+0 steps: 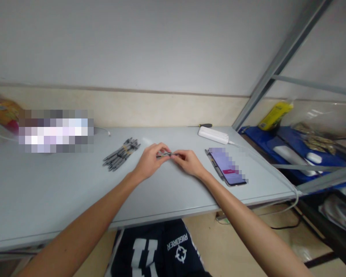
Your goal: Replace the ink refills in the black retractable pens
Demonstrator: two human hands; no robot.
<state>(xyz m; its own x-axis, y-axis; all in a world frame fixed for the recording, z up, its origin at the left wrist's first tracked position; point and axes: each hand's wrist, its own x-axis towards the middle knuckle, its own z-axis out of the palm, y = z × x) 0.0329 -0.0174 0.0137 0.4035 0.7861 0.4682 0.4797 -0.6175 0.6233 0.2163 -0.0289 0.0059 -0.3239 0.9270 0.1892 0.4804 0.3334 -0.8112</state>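
My left hand (150, 161) and my right hand (188, 162) meet over the middle of the grey table (75, 196). Between them they pinch a thin grey pen (167, 154), held level just above the tabletop, each hand gripping one end. A bundle of several similar grey pens (121, 154), bound with a band, lies to the left of my left hand. Fingers cover most of the held pen.
A phone (228, 168) lies right of my right hand, with a white power adapter (213, 135) and its cable behind it. A screwdriver (204, 125) rests at the wall. Blue bins (288, 148) and a metal rack stand to the right.
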